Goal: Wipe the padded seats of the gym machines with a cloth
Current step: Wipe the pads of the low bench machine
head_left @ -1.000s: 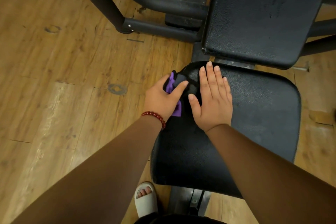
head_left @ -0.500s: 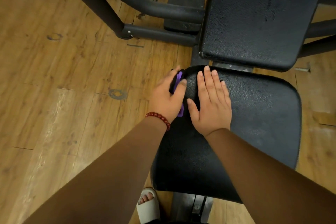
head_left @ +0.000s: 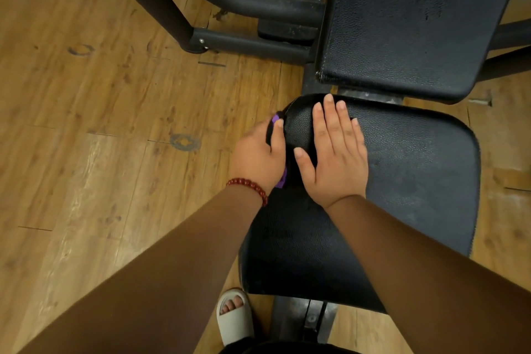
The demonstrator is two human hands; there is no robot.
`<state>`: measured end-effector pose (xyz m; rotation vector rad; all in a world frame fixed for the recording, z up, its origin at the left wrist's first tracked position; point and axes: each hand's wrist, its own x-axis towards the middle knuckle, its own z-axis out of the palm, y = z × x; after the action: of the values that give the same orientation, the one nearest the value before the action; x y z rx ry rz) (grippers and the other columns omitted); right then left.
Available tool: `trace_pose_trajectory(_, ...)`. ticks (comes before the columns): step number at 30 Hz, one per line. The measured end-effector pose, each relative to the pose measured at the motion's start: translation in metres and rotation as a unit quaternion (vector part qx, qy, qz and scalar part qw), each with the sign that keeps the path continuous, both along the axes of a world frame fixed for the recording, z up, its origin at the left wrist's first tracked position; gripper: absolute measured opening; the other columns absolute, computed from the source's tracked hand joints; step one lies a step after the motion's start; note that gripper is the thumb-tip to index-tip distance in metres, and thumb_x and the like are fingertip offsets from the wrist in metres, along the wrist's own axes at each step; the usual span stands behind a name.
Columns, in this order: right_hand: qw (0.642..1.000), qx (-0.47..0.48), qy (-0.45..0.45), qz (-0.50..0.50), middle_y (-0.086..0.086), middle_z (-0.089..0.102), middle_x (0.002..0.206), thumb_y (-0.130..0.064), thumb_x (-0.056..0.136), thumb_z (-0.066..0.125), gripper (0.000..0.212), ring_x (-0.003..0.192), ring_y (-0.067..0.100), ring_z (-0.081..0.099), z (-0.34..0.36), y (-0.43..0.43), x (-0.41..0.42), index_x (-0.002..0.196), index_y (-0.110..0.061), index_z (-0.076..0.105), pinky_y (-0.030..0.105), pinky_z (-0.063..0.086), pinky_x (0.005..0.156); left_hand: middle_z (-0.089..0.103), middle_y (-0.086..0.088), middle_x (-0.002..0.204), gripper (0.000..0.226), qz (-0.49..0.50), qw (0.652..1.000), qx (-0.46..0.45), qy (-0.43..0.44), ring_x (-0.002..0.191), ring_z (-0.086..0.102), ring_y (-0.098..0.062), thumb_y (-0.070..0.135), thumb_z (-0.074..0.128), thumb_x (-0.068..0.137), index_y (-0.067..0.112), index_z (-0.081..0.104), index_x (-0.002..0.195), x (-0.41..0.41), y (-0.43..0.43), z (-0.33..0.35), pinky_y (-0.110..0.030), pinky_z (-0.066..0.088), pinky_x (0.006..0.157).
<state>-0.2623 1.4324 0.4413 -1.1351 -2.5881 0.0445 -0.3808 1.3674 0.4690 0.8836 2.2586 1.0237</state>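
Both arms are covered by long, close-fitting brown sleeves of a smooth, plain fabric. The left sleeve (head_left: 172, 267) and the right sleeve (head_left: 431, 267) each end in a clean edge at the wrist. The left hand (head_left: 258, 155) and right hand (head_left: 336, 158) are bare, with short, rounded nails. A bracelet (head_left: 250, 185) of small round dark-red beads circles the left wrist just past the sleeve's edge. One foot wears a thick off-white slide sandal (head_left: 234, 316) with an open front, and the toes (head_left: 231, 303) show through it. A dark garment (head_left: 273, 348) shows at the bottom edge, too cut off to identify.
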Motion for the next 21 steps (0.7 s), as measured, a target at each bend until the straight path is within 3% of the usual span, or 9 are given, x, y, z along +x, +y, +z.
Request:
trace_pose_trajectory(1, 1.000, 0.002, 0.001, 0.000, 0.011, 0.021, 0.159, -0.049, 0.097, 0.027, 0.069, 0.148, 0.023, 0.013, 0.000, 0.000, 0.000, 0.151, -0.007, 0.023, 0.036, 0.005, 0.120, 0.064, 0.006, 0.079, 0.032, -0.009, 0.999, -0.023, -0.025, 0.072, 0.060, -0.008, 0.038, 0.034, 0.104, 0.025, 0.064, 0.101, -0.006, 0.012, 0.004, -0.007, 0.039, 0.057)
trace_pose_trajectory(3, 1.000, 0.006, 0.003, 0.001, 0.012, 0.022, 0.159, -0.048, 0.096, 0.028, 0.068, 0.147, 0.023, 0.014, -0.001, 0.000, 0.000, 0.151, -0.007, 0.024, 0.036, 0.005, 0.120, 0.060, 0.004, 0.071, 0.037, -0.029, 0.997, -0.047, -0.050, 0.063, 0.056, -0.007, 0.043, 0.032, 0.103, 0.023, 0.060, 0.088, -0.016, 0.033, 0.010, -0.017, 0.039, 0.053)
trace_pose_trajectory(6, 1.000, 0.007, 0.004, 0.001, 0.012, 0.022, 0.159, -0.046, 0.096, 0.029, 0.067, 0.148, 0.023, 0.014, -0.001, 0.000, 0.000, 0.151, -0.008, 0.025, 0.036, 0.005, 0.120, 0.059, 0.008, 0.071, 0.035, -0.024, 0.998, -0.016, -0.054, 0.061, 0.053, 0.000, 0.043, 0.034, 0.103, 0.024, 0.064, 0.104, -0.014, 0.036, 0.011, -0.008, 0.038, 0.050)
trace_pose_trajectory(10, 1.000, 0.006, 0.002, -0.001, 0.011, 0.021, 0.159, -0.046, 0.097, 0.029, 0.067, 0.148, 0.022, 0.013, -0.001, -0.001, 0.000, 0.152, -0.009, 0.024, 0.038, 0.006, 0.120, 0.064, 0.012, 0.106, 0.039, 0.007, 0.998, 0.023, -0.053, 0.091, 0.059, 0.000, 0.039, 0.040, 0.102, 0.024, 0.054, 0.135, -0.002, -0.003, -0.004, 0.002, 0.037, 0.071)
trace_pose_trajectory(13, 1.000, 0.008, 0.008, -0.002, 0.010, 0.021, 0.159, -0.047, 0.097, 0.029, 0.067, 0.148, 0.022, 0.013, -0.001, 0.000, 0.000, 0.152, -0.009, 0.024, 0.037, 0.005, 0.121, 0.065, 0.004, 0.119, 0.039, 0.036, 0.998, 0.021, -0.056, 0.107, 0.061, -0.010, 0.039, 0.041, 0.101, 0.025, 0.054, 0.136, 0.006, -0.021, -0.011, -0.021, 0.047, 0.093)
trace_pose_trajectory(15, 1.000, 0.011, 0.010, 0.000, 0.011, 0.021, 0.159, -0.046, 0.097, 0.030, 0.067, 0.148, 0.022, 0.013, -0.001, -0.001, -0.001, 0.152, -0.009, 0.023, 0.035, 0.003, 0.120, 0.070, 0.002, 0.092, 0.034, 0.042, 0.998, -0.002, -0.047, 0.087, 0.066, -0.014, 0.041, 0.038, 0.102, 0.025, 0.065, 0.113, 0.003, -0.013, -0.007, -0.023, 0.052, 0.076)
trace_pose_trajectory(17, 1.000, 0.015, 0.012, 0.002, 0.012, 0.022, 0.159, -0.045, 0.097, 0.031, 0.067, 0.147, 0.023, 0.014, -0.001, 0.000, -0.001, 0.151, -0.008, 0.024, 0.035, 0.003, 0.120, 0.058, 0.006, 0.065, 0.038, 0.023, 0.998, -0.036, -0.048, 0.062, 0.059, -0.009, 0.044, 0.033, 0.102, 0.025, 0.059, 0.083, -0.004, 0.011, 0.003, -0.018, 0.043, 0.053)
trace_pose_trajectory(19, 1.000, 0.015, 0.016, 0.003, 0.012, 0.022, 0.159, -0.044, 0.096, 0.031, 0.066, 0.147, 0.023, 0.014, -0.003, -0.001, -0.001, 0.151, -0.007, 0.025, 0.035, 0.003, 0.120, 0.054, 0.009, 0.066, 0.038, -0.005, 0.998, -0.038, -0.051, 0.062, 0.056, -0.007, 0.046, 0.032, 0.102, 0.025, 0.059, 0.084, -0.012, 0.031, 0.008, -0.019, 0.039, 0.054)
trace_pose_trajectory(21, 1.000, 0.018, 0.019, 0.004, 0.012, 0.022, 0.159, -0.043, 0.097, 0.031, 0.065, 0.148, 0.023, 0.014, -0.004, -0.001, 0.000, 0.151, -0.007, 0.026, 0.035, 0.003, 0.120, 0.055, 0.013, 0.072, 0.039, -0.006, 0.999, -0.007, -0.046, 0.069, 0.057, -0.005, 0.045, 0.034, 0.102, 0.021, 0.064, 0.106, -0.012, 0.036, 0.006, -0.018, 0.041, 0.059)
